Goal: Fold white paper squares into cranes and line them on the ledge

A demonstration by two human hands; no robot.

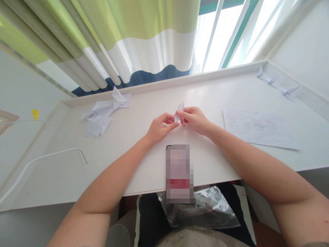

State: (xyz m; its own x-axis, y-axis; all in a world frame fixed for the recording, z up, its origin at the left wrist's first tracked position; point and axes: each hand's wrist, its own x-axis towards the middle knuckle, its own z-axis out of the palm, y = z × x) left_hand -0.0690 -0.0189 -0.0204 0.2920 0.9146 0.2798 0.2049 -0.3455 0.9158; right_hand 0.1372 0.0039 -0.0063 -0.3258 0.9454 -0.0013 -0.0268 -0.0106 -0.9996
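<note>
Between my two hands, a little above the middle of the white desk, is a small piece of folded white paper (179,111) with a pointed upper end. My left hand (161,127) pinches its lower part between thumb and fingers. From the other side, my right hand (192,118) grips it with the thumb across its face. Some of my fingers are hidden behind the paper. Just below my hands lies a phone (168,171), its screen blurred out and its lower end past the desk's front edge.
Several folded white papers (99,113) lie in a heap at the left back. Small folded paper figures (272,80) line the right back corner. A lined, written sheet (246,127) lies at right. A white cable (59,151) crosses the left side. Clear plastic (210,209) rests on my lap.
</note>
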